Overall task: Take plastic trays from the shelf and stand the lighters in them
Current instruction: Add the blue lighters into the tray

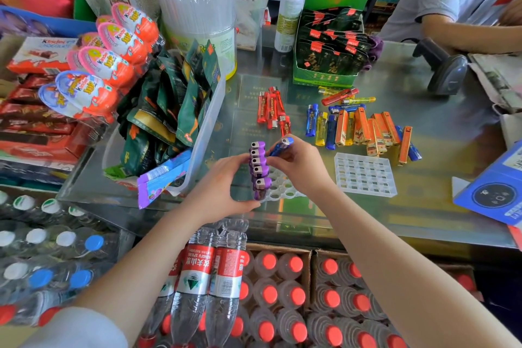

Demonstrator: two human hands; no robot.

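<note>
A clear plastic tray (282, 188) with round holes lies on the glass counter in front of me. Several purple lighters (258, 165) stand in a row along its left side. My left hand (226, 181) steadies that row from the left, touching the lighters and the tray. My right hand (299, 162) holds a blue lighter (281, 147) tilted just above the tray. A second tray (364, 174) with square cells lies to the right, holding nothing. Loose red lighters (272, 110) and a mix of blue, yellow and orange lighters (364, 128) lie further back.
A white bin of green snack packets (175, 110) stands close on the left. A green display box (327, 51) and a can (289, 18) are behind. A barcode scanner (445, 68) and another person's arm (469, 34) are at the far right. A blue box (493, 186) sits right.
</note>
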